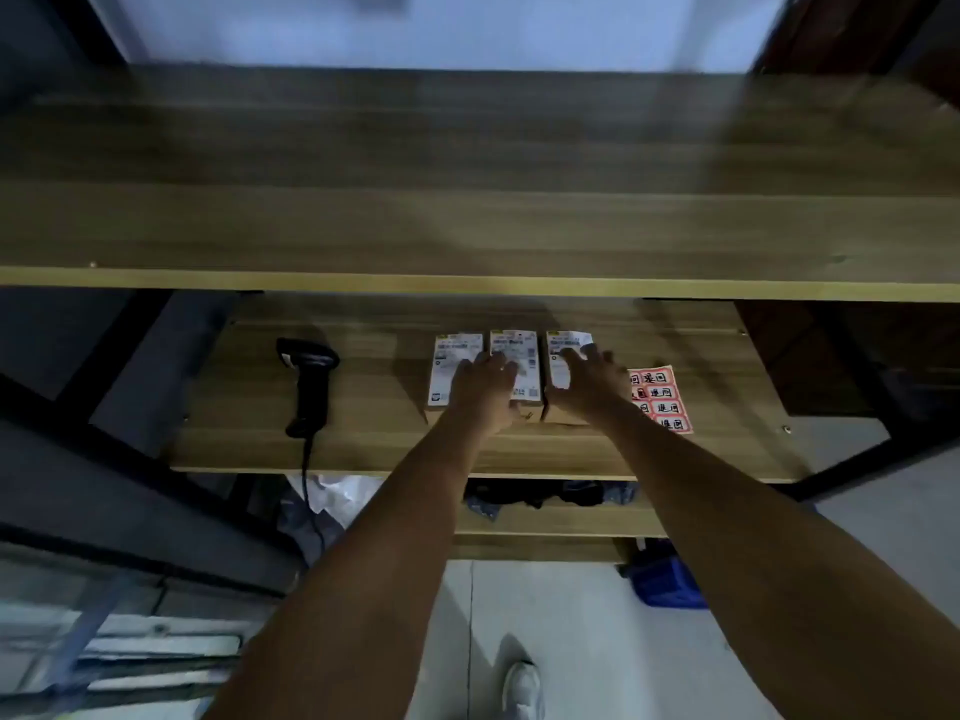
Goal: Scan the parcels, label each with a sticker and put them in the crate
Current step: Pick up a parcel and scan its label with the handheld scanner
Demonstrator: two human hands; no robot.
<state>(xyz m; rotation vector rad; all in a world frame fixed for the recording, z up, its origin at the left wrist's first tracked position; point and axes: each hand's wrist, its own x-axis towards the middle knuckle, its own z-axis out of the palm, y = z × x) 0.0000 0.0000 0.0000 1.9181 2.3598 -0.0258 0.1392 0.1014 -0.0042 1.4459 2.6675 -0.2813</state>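
Three small cardboard parcels with white shipping labels lie side by side on the middle wooden shelf: the left parcel, the middle parcel and the right parcel. My left hand lies over the left and middle parcels with its fingers spread. My right hand rests on the right parcel, fingers extended. A red sticker sheet lies just right of my right hand. A black barcode scanner lies on the shelf to the left, its cable hanging over the front edge.
A wide wooden top shelf overhangs the middle shelf. A blue crate stands on the floor at the lower right. Dark cloth and white paper lie on a lower shelf. Black frame posts flank both sides. A white shoe shows on the floor.
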